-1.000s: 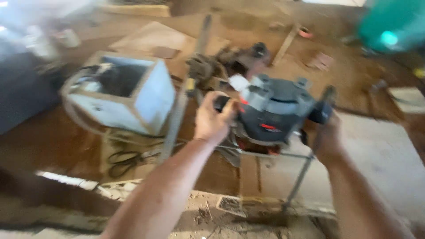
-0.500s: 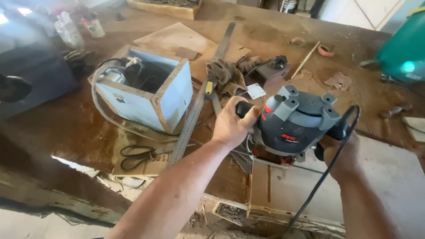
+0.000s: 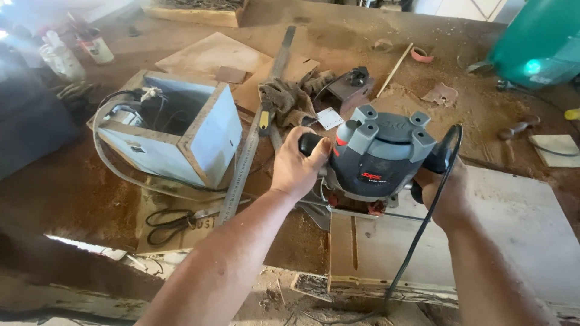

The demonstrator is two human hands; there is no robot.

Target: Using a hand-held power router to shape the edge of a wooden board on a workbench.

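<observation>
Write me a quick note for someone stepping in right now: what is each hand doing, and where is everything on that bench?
Left hand: closed around the left black handle of the grey power router.
Right hand: closed around the router's right handle, with the black power cord running down past the wrist and off the bench edge.
The router stands upright on a pale wooden board at the front of the sawdust-covered workbench.
A straight groove already shows in the board below the router. How far the cut should go cannot be told.
Nearby: a light blue wooden box to the left, a long metal ruler beside it.
</observation>
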